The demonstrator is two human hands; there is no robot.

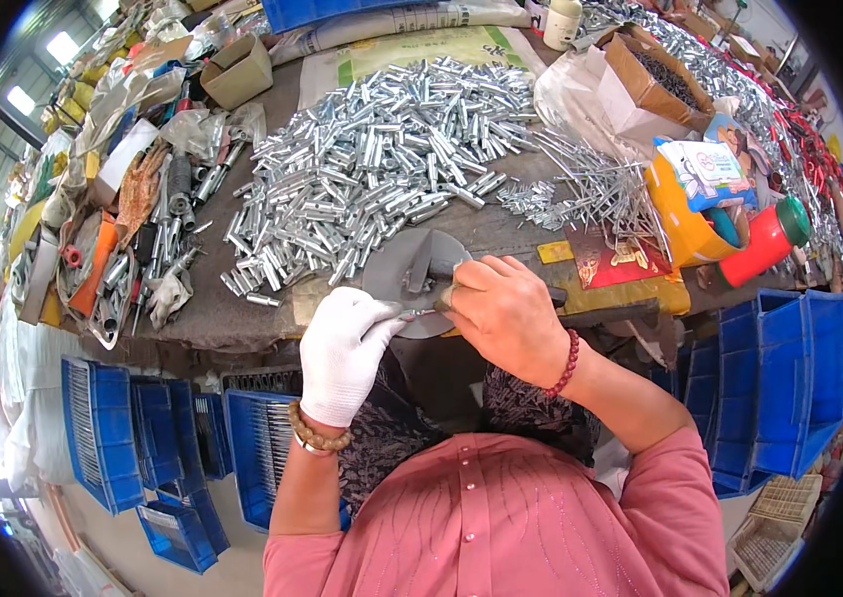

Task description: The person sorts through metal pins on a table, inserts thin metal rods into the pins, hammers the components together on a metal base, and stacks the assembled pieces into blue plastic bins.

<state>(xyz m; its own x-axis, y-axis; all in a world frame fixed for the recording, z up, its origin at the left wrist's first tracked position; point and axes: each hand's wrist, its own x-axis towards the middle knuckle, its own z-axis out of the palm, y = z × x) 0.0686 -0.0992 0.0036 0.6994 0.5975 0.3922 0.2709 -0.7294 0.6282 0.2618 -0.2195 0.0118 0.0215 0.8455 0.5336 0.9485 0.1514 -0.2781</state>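
My left hand (347, 343), in a white knit glove, pinches a small silvery metal part (421, 312) between thumb and fingertips. The bare right hand (511, 318) is closed close to the other end of that part; its curled fingers hide what they hold. Both hands meet at the near edge of a grey round metal plate (382, 267) with an upright block-like fixture (431, 264) on it. A dark handle end (558, 297) shows beside my right hand. Just beyond lies a big heap of shiny metal sleeves (372, 149).
Thin metal rods (601, 184) and small screw-like pieces (531, 204) lie to the right, near a yellow container (680, 224) and a red jar with green lid (765, 244). Tools (178, 189) clutter the left. Blue crates (780, 378) stand below the bench on both sides.
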